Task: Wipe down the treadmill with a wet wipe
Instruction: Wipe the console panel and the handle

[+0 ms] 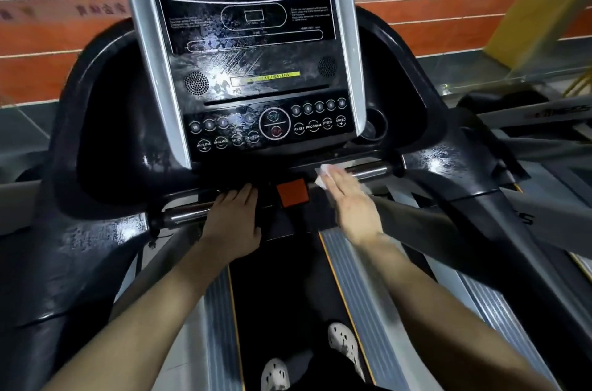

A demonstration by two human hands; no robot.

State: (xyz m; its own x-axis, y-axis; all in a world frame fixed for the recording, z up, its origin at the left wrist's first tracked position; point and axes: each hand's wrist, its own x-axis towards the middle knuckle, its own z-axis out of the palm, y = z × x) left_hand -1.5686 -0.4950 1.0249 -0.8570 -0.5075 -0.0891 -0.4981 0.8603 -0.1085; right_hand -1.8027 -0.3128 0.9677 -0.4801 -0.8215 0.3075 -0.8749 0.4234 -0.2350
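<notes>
While right hand point(350, 198) presses wet wipe point(322, 174) flat-fingered | left hand point(235, 217) rests flat on handlebar point(182, 212) | treadmill console point(250, 38) reads RESET, PROGRAM

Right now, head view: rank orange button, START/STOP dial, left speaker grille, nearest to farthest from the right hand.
1. Orange button, just left of the right hand.
2. START/STOP dial, higher up, centre.
3. Left speaker grille, far up-left.

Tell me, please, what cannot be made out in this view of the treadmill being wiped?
Wipe: head view, mostly under the right hand; only a white corner shows.
Console: head view, top cut off by the upper edge; small print too blurred to read.
Cup holder: head view, too dark to see inside.
Shoe: head view, cut by the lower edge.
</notes>
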